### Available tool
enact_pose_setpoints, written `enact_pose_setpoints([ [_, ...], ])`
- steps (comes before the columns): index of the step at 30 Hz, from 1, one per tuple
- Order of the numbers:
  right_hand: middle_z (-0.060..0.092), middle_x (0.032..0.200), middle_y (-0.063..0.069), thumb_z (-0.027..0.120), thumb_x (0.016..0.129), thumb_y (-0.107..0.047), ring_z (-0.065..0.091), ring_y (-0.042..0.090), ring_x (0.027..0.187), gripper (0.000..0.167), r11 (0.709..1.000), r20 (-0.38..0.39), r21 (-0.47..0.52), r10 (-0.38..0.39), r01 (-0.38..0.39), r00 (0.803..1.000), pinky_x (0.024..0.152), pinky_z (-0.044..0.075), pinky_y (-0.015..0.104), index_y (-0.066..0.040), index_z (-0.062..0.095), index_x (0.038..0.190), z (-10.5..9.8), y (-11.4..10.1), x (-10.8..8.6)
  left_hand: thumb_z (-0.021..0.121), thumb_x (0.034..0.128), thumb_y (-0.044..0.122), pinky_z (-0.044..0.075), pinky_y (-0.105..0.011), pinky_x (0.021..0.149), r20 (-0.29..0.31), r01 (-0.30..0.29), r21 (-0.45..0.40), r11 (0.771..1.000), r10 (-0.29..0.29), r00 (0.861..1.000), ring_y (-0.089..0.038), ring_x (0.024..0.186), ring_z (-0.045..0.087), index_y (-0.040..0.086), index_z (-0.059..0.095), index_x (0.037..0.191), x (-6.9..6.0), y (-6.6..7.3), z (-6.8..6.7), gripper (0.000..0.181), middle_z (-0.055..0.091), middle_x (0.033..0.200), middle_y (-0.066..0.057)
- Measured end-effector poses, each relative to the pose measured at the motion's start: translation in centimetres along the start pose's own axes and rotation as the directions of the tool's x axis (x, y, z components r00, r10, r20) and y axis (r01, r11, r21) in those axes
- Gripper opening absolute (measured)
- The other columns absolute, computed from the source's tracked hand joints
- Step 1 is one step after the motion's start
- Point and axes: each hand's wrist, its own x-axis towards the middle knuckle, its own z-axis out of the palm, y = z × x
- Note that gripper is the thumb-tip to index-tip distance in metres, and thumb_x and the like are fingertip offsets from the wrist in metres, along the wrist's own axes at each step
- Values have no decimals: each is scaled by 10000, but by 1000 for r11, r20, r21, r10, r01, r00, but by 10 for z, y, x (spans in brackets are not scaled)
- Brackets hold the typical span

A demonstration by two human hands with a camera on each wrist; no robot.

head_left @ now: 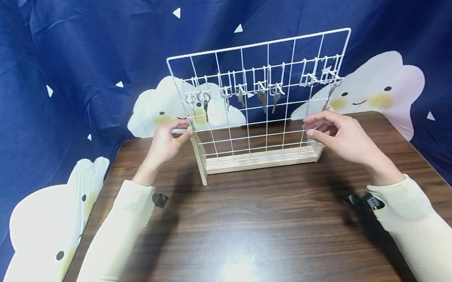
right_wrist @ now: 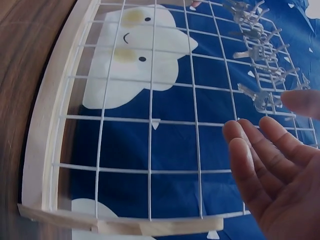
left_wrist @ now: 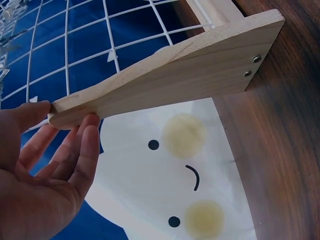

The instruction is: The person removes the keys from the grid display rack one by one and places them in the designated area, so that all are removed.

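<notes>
A white wire grid rack [head_left: 249,124] stands upright on a wooden base [head_left: 259,160], with several keys [head_left: 262,98] hanging from hooks along its upper part. My left hand [head_left: 167,142] pinches the top end of the left wooden side piece [left_wrist: 165,70] between thumb and fingers, as the left wrist view shows. My right hand [head_left: 343,138] is in front of the grid's right side, fingers relaxed and slightly bent, holding nothing. In the right wrist view its fingers [right_wrist: 265,155] are near the wires, below the hanging keys [right_wrist: 260,97]; whether they touch is unclear.
The rack stands toward the back of a dark brown wooden table [head_left: 235,232]. Behind it hangs a blue cloth [head_left: 213,18] with white triangles and smiling clouds, which also runs down the left side.
</notes>
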Motion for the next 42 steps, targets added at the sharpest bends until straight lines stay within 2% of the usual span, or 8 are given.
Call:
enact_pose_setpoints([
  [10,753,1091,88,715,932,-198,615,-92,841,303,999,6,44,1,-1,1000,723,469,88,-164,673,1230,10,-6,3,708,936,178,584,-441,983,-12,9,-3,1000,-9,1000,-331,1130,689,43,673,1235,0,-1,1,329,704,1220,-193],
  [17,744,1143,95,699,945,-205,635,-81,865,274,997,36,77,8,-11,999,728,496,95,-159,675,1214,17,-13,7,708,939,196,614,-402,918,-5,26,6,1000,-26,1000,-341,1093,706,53,666,1251,0,-2,2,346,704,1222,-194],
  [23,727,1155,144,672,964,-182,707,4,859,264,984,76,178,11,-25,997,670,595,184,-99,663,1214,24,-18,8,712,937,202,642,-380,811,5,43,-20,999,-43,999,-360,1051,721,56,654,1270,-1,-3,2,368,700,1230,-200],
  [27,723,1154,133,668,967,-192,696,-20,858,263,980,80,195,18,-33,997,675,600,192,-102,664,1214,28,-19,10,711,938,209,646,-353,783,17,61,-55,997,-60,998,-356,1052,723,61,651,1276,-2,-2,2,374,699,1231,-202],
  [32,724,1157,146,656,974,-173,700,-29,858,258,969,84,247,11,-32,996,682,614,209,-74,655,1212,32,-21,11,705,943,222,647,-334,771,24,72,-67,995,-70,997,-350,1055,723,69,647,1284,-1,-1,2,379,699,1232,-200],
  [37,727,1146,132,663,971,-189,724,34,877,252,961,81,275,13,-35,997,682,618,226,-73,659,1194,37,-24,13,706,943,221,647,-342,774,21,67,-73,995,-66,998,-361,1048,723,68,649,1280,-1,-2,2,375,697,1233,-202],
  [42,712,1177,185,642,983,-176,733,52,893,243,954,91,299,4,-31,996,686,627,251,-61,648,1197,42,-26,17,703,945,220,646,-342,777,12,57,-63,996,-56,998,-367,1045,723,65,649,1278,-2,-3,2,371,700,1227,-202],
])
